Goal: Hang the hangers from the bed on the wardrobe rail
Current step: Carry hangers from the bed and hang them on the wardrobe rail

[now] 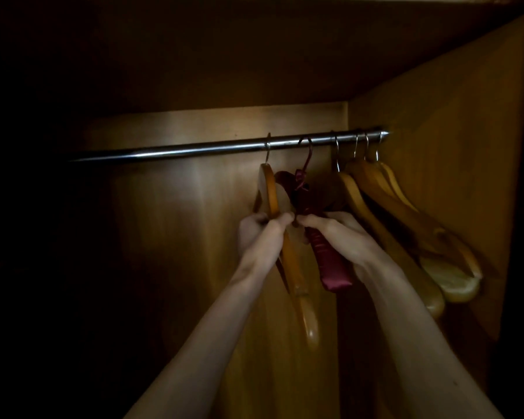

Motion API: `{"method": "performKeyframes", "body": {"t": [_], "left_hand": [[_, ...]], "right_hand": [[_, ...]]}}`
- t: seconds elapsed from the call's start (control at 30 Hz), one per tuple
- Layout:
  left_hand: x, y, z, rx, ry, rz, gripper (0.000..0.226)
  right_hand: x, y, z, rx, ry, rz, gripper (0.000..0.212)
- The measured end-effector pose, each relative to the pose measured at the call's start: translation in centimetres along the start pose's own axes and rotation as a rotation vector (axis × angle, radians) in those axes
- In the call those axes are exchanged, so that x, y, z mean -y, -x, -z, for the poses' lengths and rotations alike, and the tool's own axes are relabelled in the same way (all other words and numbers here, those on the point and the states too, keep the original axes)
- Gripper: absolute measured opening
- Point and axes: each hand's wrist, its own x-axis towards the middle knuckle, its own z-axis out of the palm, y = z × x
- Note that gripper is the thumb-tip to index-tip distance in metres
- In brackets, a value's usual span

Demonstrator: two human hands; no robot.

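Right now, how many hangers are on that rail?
6, by hooks: a wooden hanger in the left hand, a maroon padded hanger in the right hand, and four hooks at the rail's right end; overlap makes this uncertain.

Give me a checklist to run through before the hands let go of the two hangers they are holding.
1. Wooden hanger hook over the rail: ok, it loops over the bar.
2. Burgundy padded hanger hook over the rail: ok.
3. Left hand grips the wooden hanger: ok.
4. Right hand holds the burgundy padded hanger: ok.
5. Gap between the two held hangers: not ok, they meet at the hands.
6. Other wooden hangers seated at the rail's right end: ok, four hooks show there.
7. Free rail to the left: ok, bare bar.
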Motion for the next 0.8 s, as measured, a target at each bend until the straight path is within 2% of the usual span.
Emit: {"method": "performKeyframes", "body": {"t": [0.17, 0.33, 0.5, 0.8], "left_hand": [[-0.8, -1.3, -1.5, 0.074, 0.064, -0.033, 0.019], [-1.8, -2.8, -3.4, 0.133, 0.077, 0.02, 0.018], [-0.8, -3.8, -4.8, 0.147, 0.056, 0.066, 0.02], [-0.3, -4.2, -6.6, 0.27, -0.009, 0.093, 0.03]], "right_hand": [[1.9, -0.6, 1.3, -0.06, -0.003, 0.039, 0.029], [3.1, -1.7, 2.6, -0.1, -0.039, -0.023, 0.025], [2.7, -3.2, 3.3, -0.058, 0.06, -0.113, 0.034], [3.4, -3.9, 4.7, -0.033, 0.124, -0.224, 0.028]]}}
